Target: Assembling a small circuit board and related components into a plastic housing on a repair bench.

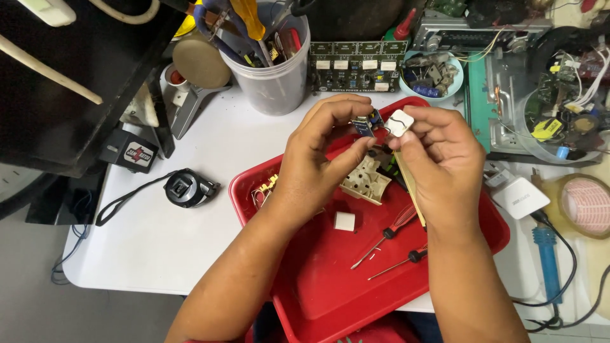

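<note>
Left hand: my left hand (321,149) is curled nearly closed, thumb and fingertips pinching a small blue part (365,124) above the red tray (330,286); I judge the height keeps it close to my eye.
Blue part: small, blue with metal bits, its far side touching the white piece; finer detail is too small to tell.
Right hand: my right hand (438,155) is likewise pinched shut on a small white square piece (400,122) with a dark curved mark, held against the blue part.
Tray: beneath both hands lie a beige plastic housing (366,181), a white cube (344,221) and two red-handled screwdrivers (394,232), kept together, I think, so nothing strays.
Table right: a blue soldering iron (546,254) lies well apart.
</note>
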